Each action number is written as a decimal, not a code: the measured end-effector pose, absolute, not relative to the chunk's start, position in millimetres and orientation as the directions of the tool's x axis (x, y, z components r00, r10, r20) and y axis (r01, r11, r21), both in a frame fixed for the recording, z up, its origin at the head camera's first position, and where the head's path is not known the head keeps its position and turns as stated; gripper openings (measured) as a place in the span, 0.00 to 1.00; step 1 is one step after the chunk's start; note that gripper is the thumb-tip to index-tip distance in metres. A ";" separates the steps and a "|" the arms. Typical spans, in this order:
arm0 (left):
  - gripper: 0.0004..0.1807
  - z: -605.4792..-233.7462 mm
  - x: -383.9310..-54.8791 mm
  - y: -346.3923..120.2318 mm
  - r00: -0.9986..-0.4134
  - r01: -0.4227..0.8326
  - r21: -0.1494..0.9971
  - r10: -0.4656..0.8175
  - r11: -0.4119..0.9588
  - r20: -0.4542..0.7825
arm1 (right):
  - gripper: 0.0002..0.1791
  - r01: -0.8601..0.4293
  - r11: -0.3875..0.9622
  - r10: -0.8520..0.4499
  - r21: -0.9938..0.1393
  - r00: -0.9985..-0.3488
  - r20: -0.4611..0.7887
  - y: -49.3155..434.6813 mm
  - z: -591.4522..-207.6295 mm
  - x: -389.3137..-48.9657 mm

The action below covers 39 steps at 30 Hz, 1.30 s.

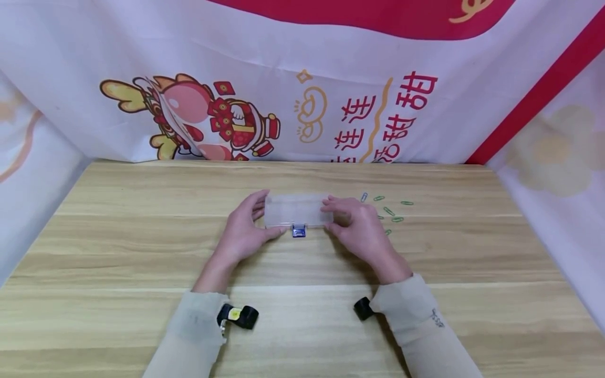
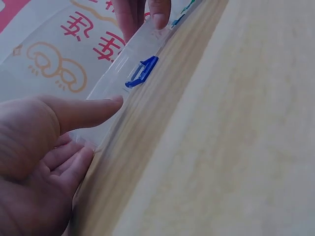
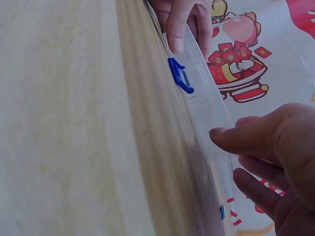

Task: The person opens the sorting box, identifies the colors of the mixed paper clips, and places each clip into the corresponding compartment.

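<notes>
A clear, frosted plastic box (image 1: 298, 210) lies lengthwise across the wooden tabletop, between both hands. From the middle of its front side a blue latch (image 1: 299, 231) sticks out toward the person. My left hand (image 1: 242, 228) holds the box's left end, thumb along the front and fingers round the end, as the left wrist view also shows. The right end is held by my right hand (image 1: 359, 226), its thumb at the front corner and fingertips over the top. What the box contains does not show through the frosted plastic.
Several green paper clips (image 1: 388, 211) and a blue paper clip (image 1: 364, 197) lie scattered just right of the right hand, partly hidden by it. A printed white and red cloth (image 1: 293, 52) hangs along the table's back edge. More cloth hangs at both sides.
</notes>
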<state>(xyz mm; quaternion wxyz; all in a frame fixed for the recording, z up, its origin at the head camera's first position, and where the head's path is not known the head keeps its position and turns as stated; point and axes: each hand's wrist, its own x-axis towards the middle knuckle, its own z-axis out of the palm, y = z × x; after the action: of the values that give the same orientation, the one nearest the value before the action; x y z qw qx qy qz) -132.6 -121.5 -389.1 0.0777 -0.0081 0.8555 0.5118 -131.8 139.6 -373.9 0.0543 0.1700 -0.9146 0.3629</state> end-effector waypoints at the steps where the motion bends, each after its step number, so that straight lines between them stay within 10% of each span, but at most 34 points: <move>1: 0.52 -389.8 -132.4 -122.1 -0.988 -0.098 0.880 0.064 0.464 -0.144 | 0.21 -0.345 0.682 -0.270 -0.645 -0.938 0.216 140.0 -374.5 -131.8; 27: 0.53 -394.7 -126.7 -131.6 -0.984 -0.123 0.900 0.064 0.418 -0.165 | 0.16 -0.207 0.576 -0.217 -0.791 -0.971 0.096 146.9 -375.3 -135.5; 39: 0.57 -393.0 -135.0 -129.5 -0.987 -0.099 0.912 0.079 0.397 -0.141 | 0.13 -0.012 0.472 0.033 -0.882 -0.999 0.031 136.9 -361.3 -159.8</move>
<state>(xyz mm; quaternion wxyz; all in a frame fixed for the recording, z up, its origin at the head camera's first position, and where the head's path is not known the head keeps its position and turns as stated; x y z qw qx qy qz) -135.0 -129.5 -393.0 0.0808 -0.0061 0.8319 0.5490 -159.8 136.9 -361.3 0.0215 -0.0061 -0.8575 0.5140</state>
